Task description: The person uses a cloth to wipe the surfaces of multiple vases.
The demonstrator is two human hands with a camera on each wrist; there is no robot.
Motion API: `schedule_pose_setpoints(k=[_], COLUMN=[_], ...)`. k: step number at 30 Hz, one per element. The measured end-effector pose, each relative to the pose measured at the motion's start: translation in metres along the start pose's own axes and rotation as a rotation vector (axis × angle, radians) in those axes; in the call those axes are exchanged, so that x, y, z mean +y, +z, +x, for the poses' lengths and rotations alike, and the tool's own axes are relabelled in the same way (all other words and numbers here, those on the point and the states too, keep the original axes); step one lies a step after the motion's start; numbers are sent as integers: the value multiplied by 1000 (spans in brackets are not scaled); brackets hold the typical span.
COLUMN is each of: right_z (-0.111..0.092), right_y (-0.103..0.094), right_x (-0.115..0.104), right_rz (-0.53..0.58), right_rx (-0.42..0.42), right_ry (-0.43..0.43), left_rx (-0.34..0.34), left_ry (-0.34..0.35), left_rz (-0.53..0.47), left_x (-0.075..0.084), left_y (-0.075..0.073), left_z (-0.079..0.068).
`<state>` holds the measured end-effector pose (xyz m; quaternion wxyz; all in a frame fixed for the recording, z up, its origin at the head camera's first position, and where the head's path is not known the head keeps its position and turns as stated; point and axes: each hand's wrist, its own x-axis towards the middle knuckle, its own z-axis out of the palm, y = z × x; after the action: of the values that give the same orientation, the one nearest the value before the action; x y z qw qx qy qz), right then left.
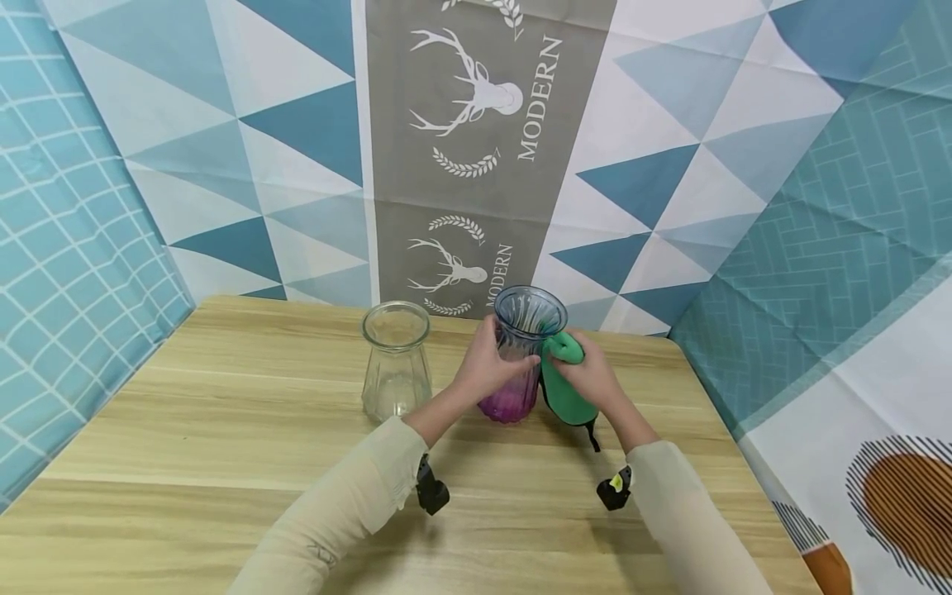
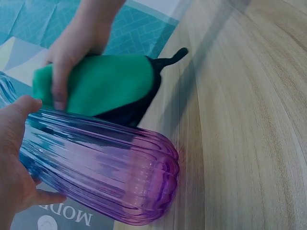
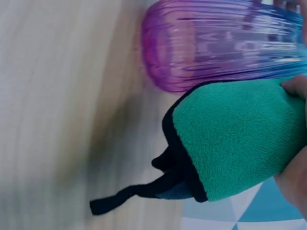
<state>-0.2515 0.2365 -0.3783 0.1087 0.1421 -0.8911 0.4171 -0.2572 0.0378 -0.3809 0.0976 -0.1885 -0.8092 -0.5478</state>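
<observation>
A ribbed glass vase [image 1: 513, 388], blue at its flared rim and purple-pink at its base, stands at the back of the table. My left hand [image 1: 491, 359] grips it below the rim, thumb and fingers spread around its side. My right hand [image 1: 590, 376] holds a folded green cloth [image 1: 568, 397] with a black edge and a black hanging loop. The cloth is close against the vase's right side. In the left wrist view, the right thumb lies over the cloth [image 2: 115, 81]. From the right wrist, the cloth [image 3: 240, 139] hides part of the vase [image 3: 211, 43].
A clear glass vase [image 1: 397, 372] stands on the wooden table [image 1: 186, 463], left of the coloured one. Patterned hangings [image 1: 297, 149] rise behind the table and at both sides. A black wrist camera [image 1: 431, 487] hangs below the left sleeve, another [image 1: 614, 489] below the right.
</observation>
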Motion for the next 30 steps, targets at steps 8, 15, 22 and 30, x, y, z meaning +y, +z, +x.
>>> schedule_pose_setpoints(k=[8,15,22,30], right_z=[5,5,8,3], right_y=[-8,-9,-6,-4], right_x=[-23,-28,-14,-11], right_rz=[80,68,9,-60], right_rx=[79,65,46,-18], right_ry=[-50,4,-27,-51], left_rx=[-9,-23,-30,-41], left_ry=[7,18,47,22], left_rz=[4,6,-2,25], left_x=[-1,-2,-2,-1], left_y=[-1,-2,-3,-4], left_z=[0,0,0,0])
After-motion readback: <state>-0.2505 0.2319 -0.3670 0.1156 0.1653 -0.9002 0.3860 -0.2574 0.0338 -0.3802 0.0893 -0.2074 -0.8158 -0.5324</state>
